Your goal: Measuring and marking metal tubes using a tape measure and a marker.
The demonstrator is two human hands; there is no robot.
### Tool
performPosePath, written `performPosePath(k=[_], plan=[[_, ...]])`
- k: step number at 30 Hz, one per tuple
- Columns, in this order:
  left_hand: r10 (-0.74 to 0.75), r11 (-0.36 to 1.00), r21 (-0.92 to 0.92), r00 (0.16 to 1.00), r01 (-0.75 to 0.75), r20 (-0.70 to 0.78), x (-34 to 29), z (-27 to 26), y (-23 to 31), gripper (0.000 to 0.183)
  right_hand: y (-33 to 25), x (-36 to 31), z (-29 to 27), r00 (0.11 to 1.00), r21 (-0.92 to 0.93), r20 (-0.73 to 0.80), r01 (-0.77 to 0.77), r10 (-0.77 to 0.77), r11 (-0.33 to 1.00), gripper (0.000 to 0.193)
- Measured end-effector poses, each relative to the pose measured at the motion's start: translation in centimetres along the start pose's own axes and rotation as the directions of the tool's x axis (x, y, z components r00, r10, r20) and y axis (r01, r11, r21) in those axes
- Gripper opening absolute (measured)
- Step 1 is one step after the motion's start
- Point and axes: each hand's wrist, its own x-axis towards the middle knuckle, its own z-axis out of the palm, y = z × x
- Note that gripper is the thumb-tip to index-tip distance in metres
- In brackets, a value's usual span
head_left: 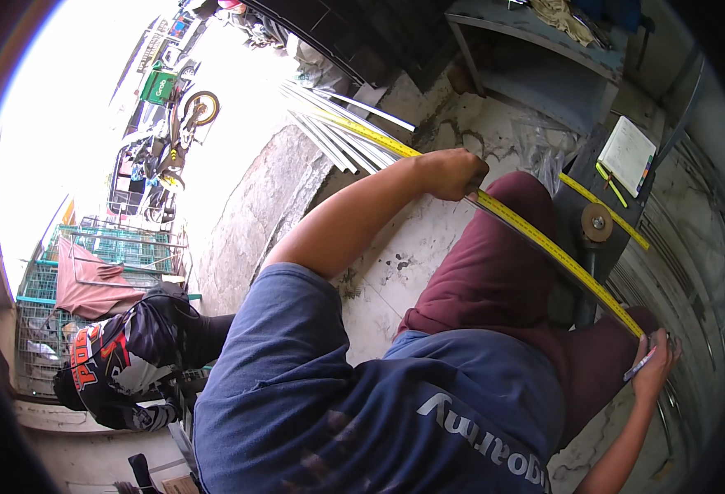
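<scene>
A long yellow measuring tape (558,256) stretches diagonally across my lap, from the metal bars on the floor to my right knee. A thin pale edge, perhaps a metal bar, shows along its underside. My left hand (453,174) is closed in a fist around the tape beyond my left knee, hiding part of it. At the tape's near end, by my right knee, is my right hand (661,364). Its fingers are closed on a slim white pen (639,365), close against the tape end; whether they also pinch the tape, I cannot tell.
A dark bench (581,181) carries an open notebook (627,154), a yellow pen (611,184), a yellow strip (605,211) and a brown disc tool (596,222). Metal bars (342,142) lie ahead. A person in black (144,354) bends at left; motorcycles (169,140) stand outside.
</scene>
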Motion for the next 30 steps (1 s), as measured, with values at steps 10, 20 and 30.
performPosePath(k=[10,20,30], plan=[[-0.030,1.000,0.011,0.995,0.030,0.094,0.4,-0.6,0.5,0.026,-0.3,-0.3,-0.1,1.000,0.017,-0.031,-0.001,0.001,1.000,0.015],[-0.008,0.997,0.073,0.995,0.001,0.095,0.8,-0.4,0.2,0.028,-0.3,-0.4,-0.3,0.999,0.007,0.043,-0.028,0.028,1.000,0.017],[0.000,0.999,0.053,0.997,-0.004,0.075,0.8,-0.1,0.4,0.029,1.5,-2.3,1.0,0.998,-0.034,-0.053,-0.037,0.035,0.999,0.022]])
